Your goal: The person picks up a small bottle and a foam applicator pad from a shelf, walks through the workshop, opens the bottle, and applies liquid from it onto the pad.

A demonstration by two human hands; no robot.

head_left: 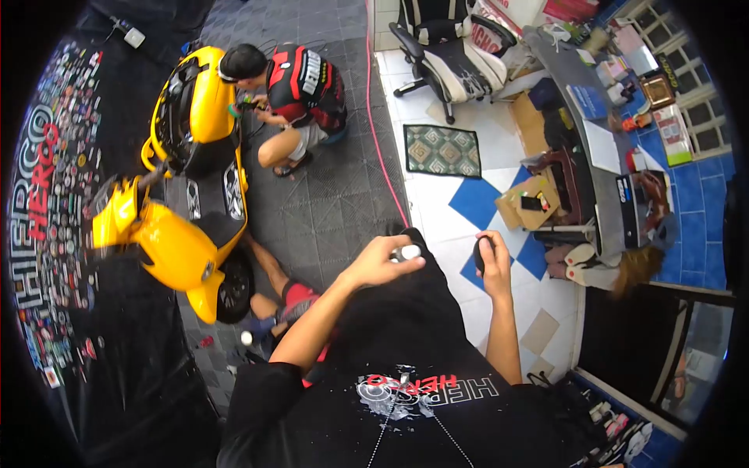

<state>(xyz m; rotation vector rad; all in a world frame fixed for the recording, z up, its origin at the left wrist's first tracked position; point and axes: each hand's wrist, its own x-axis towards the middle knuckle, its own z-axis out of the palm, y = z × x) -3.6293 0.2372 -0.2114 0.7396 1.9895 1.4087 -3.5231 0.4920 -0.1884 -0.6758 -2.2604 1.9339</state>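
Note:
My left hand is closed around a small bottle with a white cap; most of the bottle is hidden by the fingers. My right hand grips a small black rounded object, its kind unclear, between thumb and fingers. Both hands are held in front of my black shirt, apart from each other. To my left stands a yellow scooter.
A person squats by the scooter's rear; another person's arm reaches in by the front wheel. A pink hose crosses the floor edge. An office chair, a mat and a cluttered desk are on the right.

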